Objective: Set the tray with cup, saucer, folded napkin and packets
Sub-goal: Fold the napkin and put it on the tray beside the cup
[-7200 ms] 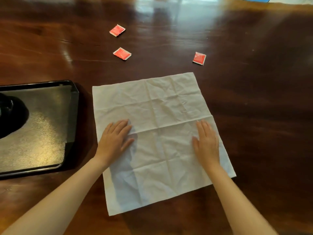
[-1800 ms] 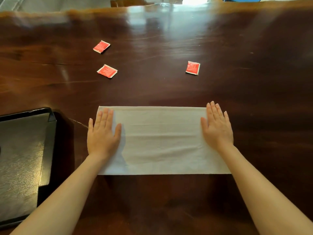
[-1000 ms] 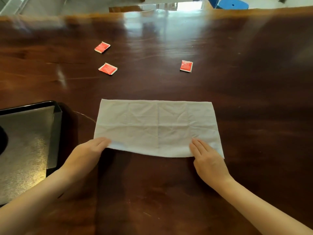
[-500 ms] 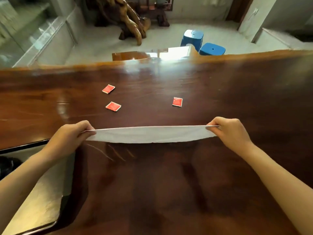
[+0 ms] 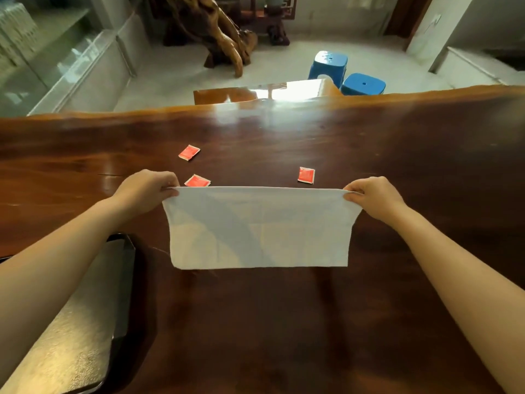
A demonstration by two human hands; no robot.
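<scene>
The white napkin [image 5: 260, 227], folded in half, hangs in the air above the dark wooden table. My left hand [image 5: 146, 189] pinches its upper left corner and my right hand [image 5: 372, 196] pinches its upper right corner. Three red packets lie on the table beyond it: one [image 5: 189, 152] far left, one [image 5: 197, 181] just behind the napkin's top edge, one [image 5: 306, 175] to the right. The black tray [image 5: 125, 282] sits at the lower left, partly under my left forearm. The cup and saucer are out of view.
The table's far edge [image 5: 255, 105] runs across the upper frame. Beyond it stand two blue stools [image 5: 360, 85], a small wooden table [image 5: 227, 93] and a carved wooden root [image 5: 216, 32] on the floor.
Both hands took the folded napkin by its corners and lifted it off the table; since half a second ago it has dropped from nearly flat to hanging down. My view tilted up.
</scene>
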